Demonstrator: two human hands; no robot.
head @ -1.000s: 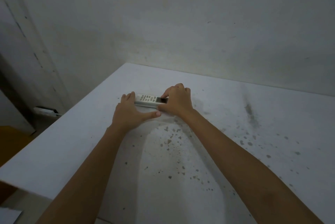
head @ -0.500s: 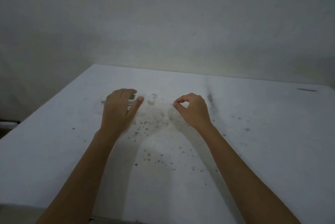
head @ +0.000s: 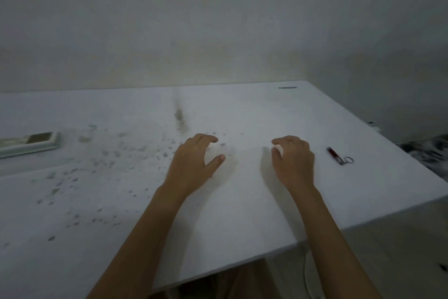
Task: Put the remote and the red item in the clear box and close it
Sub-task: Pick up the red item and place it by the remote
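- Both hands empty, fingers curled apart: left hand (head: 194, 165), right hand (head: 294, 163) hovering over the desk (head: 242, 214).
- Red item (head: 335, 155) at 3 o'clock, remote (head: 29, 144) at 9; probably reaching for the red one.

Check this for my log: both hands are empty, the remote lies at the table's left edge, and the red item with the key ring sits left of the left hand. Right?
Not quite. In the head view the red item lies to the right of the right hand, not left of the left hand. The rest holds: both hands empty, remote at the table's left edge.
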